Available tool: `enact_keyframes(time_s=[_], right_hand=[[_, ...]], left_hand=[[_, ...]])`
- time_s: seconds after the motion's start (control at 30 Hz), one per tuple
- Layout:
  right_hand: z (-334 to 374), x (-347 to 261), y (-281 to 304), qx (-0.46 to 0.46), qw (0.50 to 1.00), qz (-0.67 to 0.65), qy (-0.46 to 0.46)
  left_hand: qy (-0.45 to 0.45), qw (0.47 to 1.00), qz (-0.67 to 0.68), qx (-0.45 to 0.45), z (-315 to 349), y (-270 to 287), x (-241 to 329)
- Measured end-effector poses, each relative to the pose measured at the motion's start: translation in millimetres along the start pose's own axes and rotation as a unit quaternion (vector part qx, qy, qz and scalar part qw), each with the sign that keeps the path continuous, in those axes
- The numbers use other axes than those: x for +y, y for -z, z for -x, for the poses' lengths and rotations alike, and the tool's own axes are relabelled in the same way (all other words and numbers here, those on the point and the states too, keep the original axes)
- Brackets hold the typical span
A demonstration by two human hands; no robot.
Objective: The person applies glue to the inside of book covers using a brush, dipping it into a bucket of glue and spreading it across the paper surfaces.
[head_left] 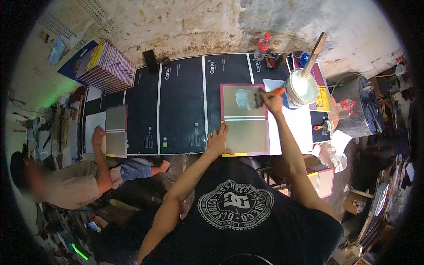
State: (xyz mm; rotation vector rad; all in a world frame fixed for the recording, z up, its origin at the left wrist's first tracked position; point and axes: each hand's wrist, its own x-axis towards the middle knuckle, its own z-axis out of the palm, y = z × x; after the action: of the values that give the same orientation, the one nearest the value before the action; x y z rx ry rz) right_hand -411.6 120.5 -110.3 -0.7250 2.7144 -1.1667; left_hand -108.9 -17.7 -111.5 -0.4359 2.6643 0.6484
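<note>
Grips a brush [257, 98] in the right hand [272, 102] with closed fingers, close to the bristles; spreads the left hand [217, 140] wide, palm down, on the left edge of a cover [246, 138]; find that cover flat on the black table [181, 110], close in front of the body, just left of a white sheet [293, 137].

Should weigh little and stay stiff across both tan panels, judging by the flat lie; likely to flex along the white strips [244, 118] across the middle; probably slippery and sticky at the wet patch [243, 98] on the far panel; best taken by the dry near edge or maroon side borders, clear of the wet. Expect a light brush, firm in the orange handle, soft in the broad bristles; cannot tell for certain about contact with the panel.

Note further right a round bucket [292, 101] of pale liquid, probably heavy, with a rough wooden stick [314, 55] slanting up from inside; nearer, a second brush [324, 126]; far left, a square-edged stack of books [110, 73]; below, a second cover [116, 140] beside a co-worker's hand [98, 137].
</note>
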Motion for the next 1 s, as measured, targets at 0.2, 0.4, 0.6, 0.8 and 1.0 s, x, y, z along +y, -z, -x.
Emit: enact_keyframes(time_s=[0.2, 0.4, 0.6, 0.8, 1.0], right_hand=[[86, 15, 96, 0.15, 0.92, -0.328, -0.156], [141, -18, 24, 0.1, 0.976, -0.179, -0.067], [172, -25, -13, -0.024, 0.989, -0.109, -0.099], [128, -50, 64, 0.006, 0.986, 0.087, 0.139], [103, -80, 37, -0.233, 0.867, 0.135, 0.419]], left_hand=[[-0.032, 0.997, 0.046, 0.045, -4, -10, -15], [-0.077, 0.994, 0.023, 0.074, 6, -12, -22], [-0.049, 0.998, 0.019, 0.044, 9, -9, -19], [-0.039, 0.997, 0.021, 0.059, 4, -23, -24], [-0.065, 0.996, 0.023, 0.062, 4, -24, -28]])
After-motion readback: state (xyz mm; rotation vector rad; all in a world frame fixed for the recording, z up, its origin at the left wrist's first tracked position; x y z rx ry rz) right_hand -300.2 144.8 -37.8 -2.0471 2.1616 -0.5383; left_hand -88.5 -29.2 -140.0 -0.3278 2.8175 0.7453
